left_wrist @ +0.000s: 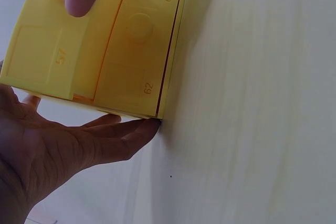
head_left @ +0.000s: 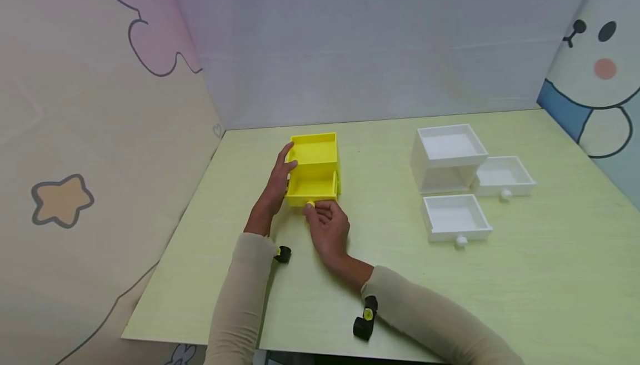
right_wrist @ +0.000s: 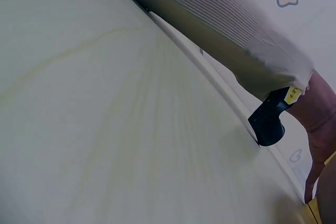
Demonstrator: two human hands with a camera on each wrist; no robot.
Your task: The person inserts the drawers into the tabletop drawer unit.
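A small yellow drawer cabinet [head_left: 314,149] stands on the table, its upper drawer [head_left: 311,183] pulled out toward me. My left hand [head_left: 276,184] rests along the cabinet's left side, fingers extended and thumb near the top front edge. With thumb and forefinger, my right hand [head_left: 330,230] pinches the knob [head_left: 310,204] on that drawer's front. In the left wrist view, the lower drawer front [left_wrist: 134,51] sits flush in the cabinet beneath the extended drawer. The right wrist view shows mostly table, with the cabinet [right_wrist: 313,211] just at its edge.
To the right stands a white cabinet [head_left: 447,156] with an open front. One white drawer [head_left: 457,235] lies before it and another white drawer [head_left: 520,190] beside it. Fabric walls [head_left: 375,76] border the pale table [head_left: 550,276] at back and left.
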